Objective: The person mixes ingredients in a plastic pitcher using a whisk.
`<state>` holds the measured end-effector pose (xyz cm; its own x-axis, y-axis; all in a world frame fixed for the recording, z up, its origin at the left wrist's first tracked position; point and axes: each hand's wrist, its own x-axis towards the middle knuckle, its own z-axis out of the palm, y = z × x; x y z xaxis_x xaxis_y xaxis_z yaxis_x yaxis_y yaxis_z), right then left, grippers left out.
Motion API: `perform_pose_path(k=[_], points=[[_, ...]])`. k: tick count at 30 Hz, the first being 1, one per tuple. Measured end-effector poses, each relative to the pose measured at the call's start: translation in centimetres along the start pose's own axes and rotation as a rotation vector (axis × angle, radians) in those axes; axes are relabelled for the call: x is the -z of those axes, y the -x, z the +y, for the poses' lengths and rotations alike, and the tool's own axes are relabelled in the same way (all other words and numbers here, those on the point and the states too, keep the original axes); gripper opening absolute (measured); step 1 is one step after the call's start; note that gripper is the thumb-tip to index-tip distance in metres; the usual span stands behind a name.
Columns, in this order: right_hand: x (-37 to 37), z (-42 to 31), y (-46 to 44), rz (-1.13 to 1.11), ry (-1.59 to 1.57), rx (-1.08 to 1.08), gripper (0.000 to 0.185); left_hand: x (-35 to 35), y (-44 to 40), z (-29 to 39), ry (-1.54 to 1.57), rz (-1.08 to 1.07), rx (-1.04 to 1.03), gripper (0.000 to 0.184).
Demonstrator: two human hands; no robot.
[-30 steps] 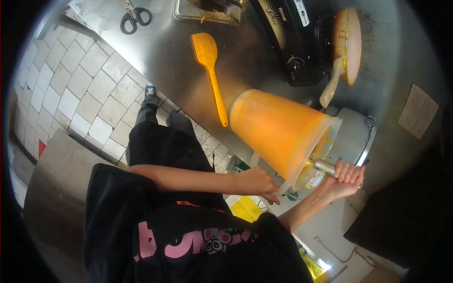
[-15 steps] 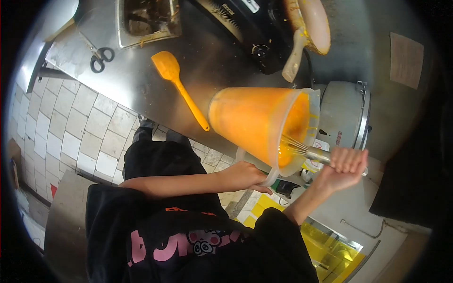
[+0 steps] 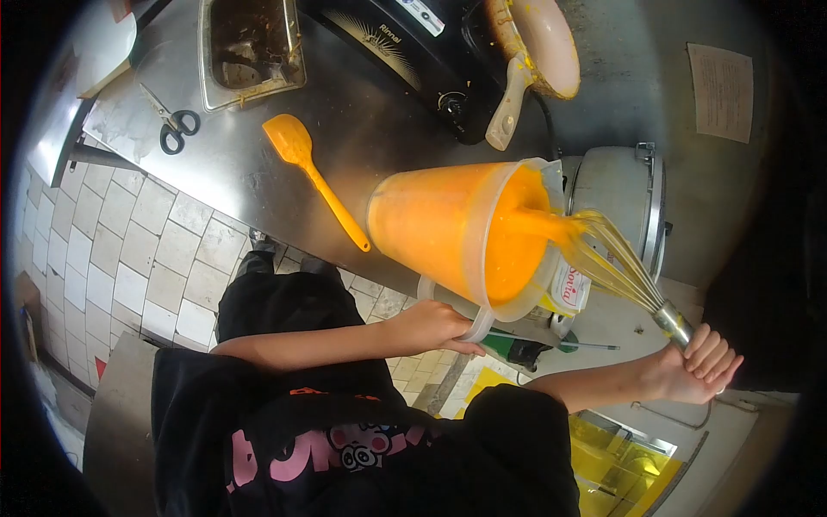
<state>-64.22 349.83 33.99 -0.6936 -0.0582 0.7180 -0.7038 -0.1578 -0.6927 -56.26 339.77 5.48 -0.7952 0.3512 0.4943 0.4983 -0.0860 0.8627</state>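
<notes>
A large translucent measuring jug (image 3: 422, 224) full of orange liquid stands on the steel counter near its edge. My left hand (image 3: 438, 327) is closed around the jug's handle. My right hand (image 3: 702, 369) grips the metal handle of a balloon whisk (image 3: 624, 263), held beyond the jug's rim. Orange liquid coats the whisk's wires, and a thick stream of it joins the wires to the liquid in the jug. Beside the jug's base lies an orange spatula (image 3: 317, 181), flat on the counter, apart from both hands.
Black-handled scissors (image 3: 178, 129) and a soiled steel container (image 3: 209, 60) are at the counter's left. A black gas stove (image 3: 405, 52) sits at the back, with a stained pan (image 3: 551, 52) on it. Behind the jug is a round metal pot (image 3: 616, 189).
My right hand has drawn the whisk up out of the jug and away to the right, with orange liquid trailing from it. My left hand stays on the jug's handle.
</notes>
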Motion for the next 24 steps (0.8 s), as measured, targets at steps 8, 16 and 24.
perform_pose_path(k=[8,16,24], points=[[0.3,-0.4,-0.7,0.021,0.036,0.137,0.044,0.0,0.0,0.0,0.013,-0.004,0.01,0.042],[-1.1,9.8,2.2,0.271,0.08,-0.08,0.043,-0.3,0.0,-0.2,-0.029,-0.015,-0.009,0.043],[-1.3,16.5,5.2,0.239,-0.032,-0.503,0.038,-0.3,0.1,-0.2,-0.033,0.007,0.012,0.042]])
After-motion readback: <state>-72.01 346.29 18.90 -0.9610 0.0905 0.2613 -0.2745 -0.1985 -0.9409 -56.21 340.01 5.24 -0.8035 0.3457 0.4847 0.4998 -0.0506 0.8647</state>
